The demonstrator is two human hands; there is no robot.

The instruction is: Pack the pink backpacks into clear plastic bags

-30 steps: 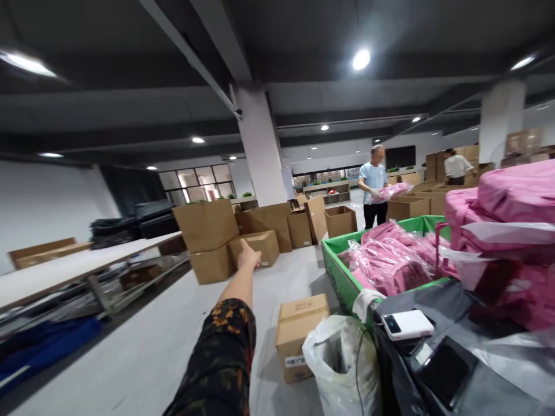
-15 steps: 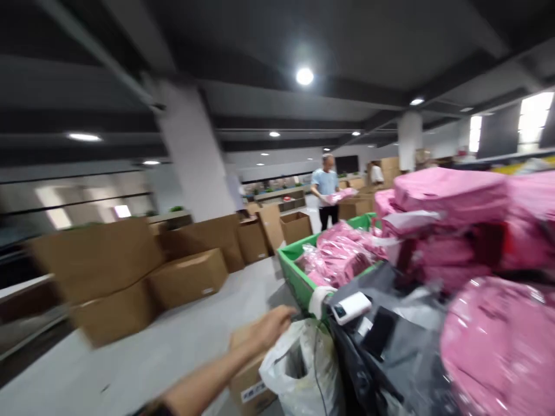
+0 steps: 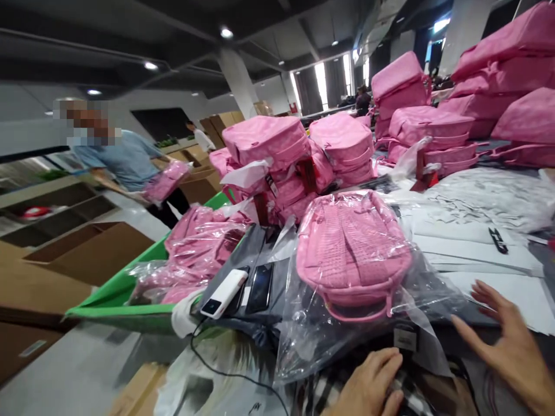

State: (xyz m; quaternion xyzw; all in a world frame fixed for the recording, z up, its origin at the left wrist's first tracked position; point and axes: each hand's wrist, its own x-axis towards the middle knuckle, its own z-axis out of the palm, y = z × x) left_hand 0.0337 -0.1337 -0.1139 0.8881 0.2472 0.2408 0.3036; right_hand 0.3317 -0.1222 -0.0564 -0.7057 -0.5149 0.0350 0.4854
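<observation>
A pink backpack [image 3: 353, 248] lies in a clear plastic bag [image 3: 299, 346] on the dark-covered table in front of me. Its top handle points toward me, and the bag's loose end hangs over the near edge. My left hand [image 3: 370, 384] is just below that loose end, fingers slightly bent with the thumb apart; nothing shows in its grasp. To the right, my right hand [image 3: 507, 341] hovers with spread fingers beside the bag, near a stack of white sheets [image 3: 472, 248]. It holds nothing.
Stacked pink backpacks [image 3: 264, 141] stand behind. On the left, a green bin [image 3: 117, 309] contains bagged pink backpacks, with a white power bank [image 3: 225, 293] and a black phone [image 3: 260, 288] nearby. Cardboard boxes [image 3: 91, 254] stand farther left. A co-worker [image 3: 125, 159] holds a pink bagged item.
My view has swung right and closer to the table. Both hands now appear near the bagged backpack; earlier, one blurred arm reached over the floor beside the white sack.
</observation>
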